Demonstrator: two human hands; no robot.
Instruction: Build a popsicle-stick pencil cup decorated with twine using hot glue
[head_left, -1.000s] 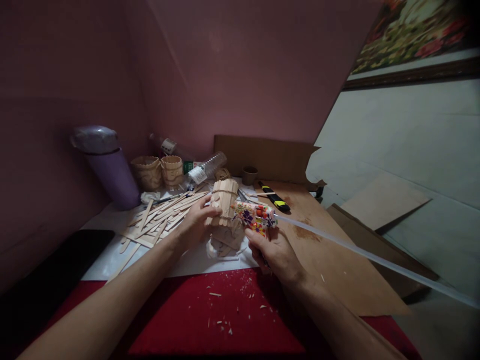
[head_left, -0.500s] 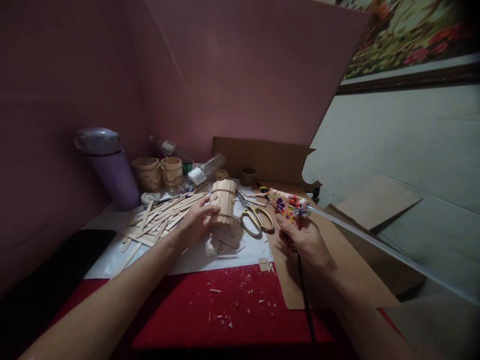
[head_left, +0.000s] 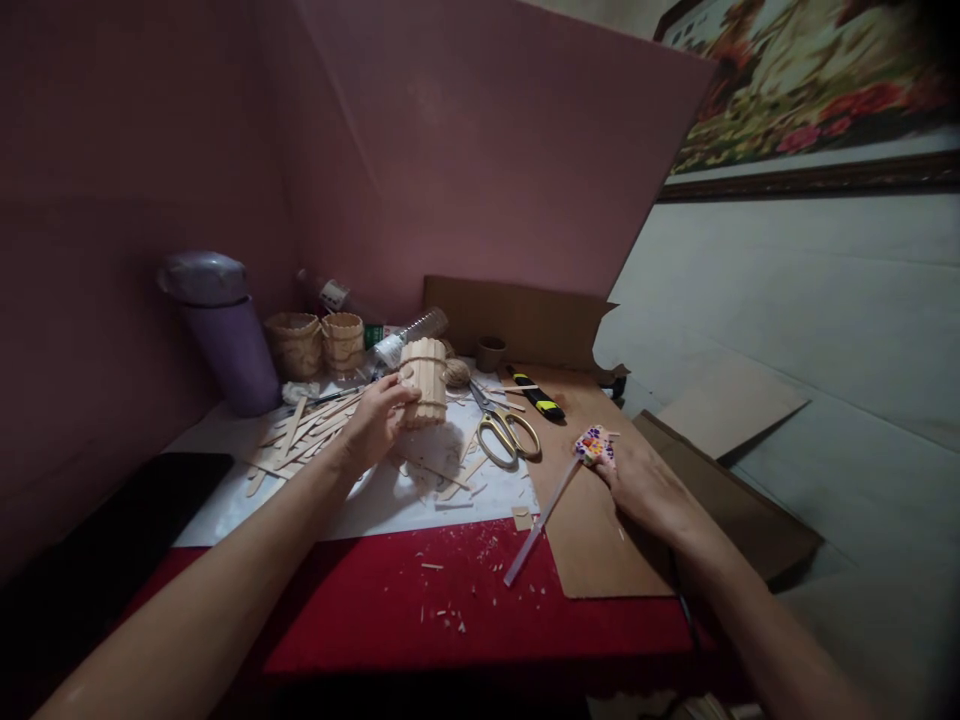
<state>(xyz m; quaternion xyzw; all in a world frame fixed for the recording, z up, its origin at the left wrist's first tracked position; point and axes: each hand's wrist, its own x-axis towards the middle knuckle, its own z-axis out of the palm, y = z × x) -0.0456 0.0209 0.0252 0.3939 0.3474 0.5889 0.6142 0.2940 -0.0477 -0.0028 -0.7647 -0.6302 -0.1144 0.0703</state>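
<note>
My left hand (head_left: 373,424) is closed around a small barrel made of wooden craft sticks (head_left: 424,383), held just above the white sheet (head_left: 360,512). Out to the right, my right hand (head_left: 643,484) rests on a brown cardboard sheet (head_left: 600,545) with its fingers round a flower-patterned glue gun (head_left: 594,445). The gun's clear glue stick (head_left: 541,520) points back toward the red cloth (head_left: 420,620). Yellow-handled scissors (head_left: 505,430) lie between the two hands.
Loose craft sticks (head_left: 300,437) are strewn left of the barrel. At the back stand a purple flask (head_left: 223,333), two finished stick cups (head_left: 319,343), a plastic bottle (head_left: 405,338), a twine ball (head_left: 456,372) and a black-yellow cutter (head_left: 538,392). More cardboard (head_left: 731,403) lies on the right.
My right hand carried the glue gun away from the barrel to the right and lowered it onto the cardboard, its glue stick swinging round. My left hand lifted the barrel up and slightly left.
</note>
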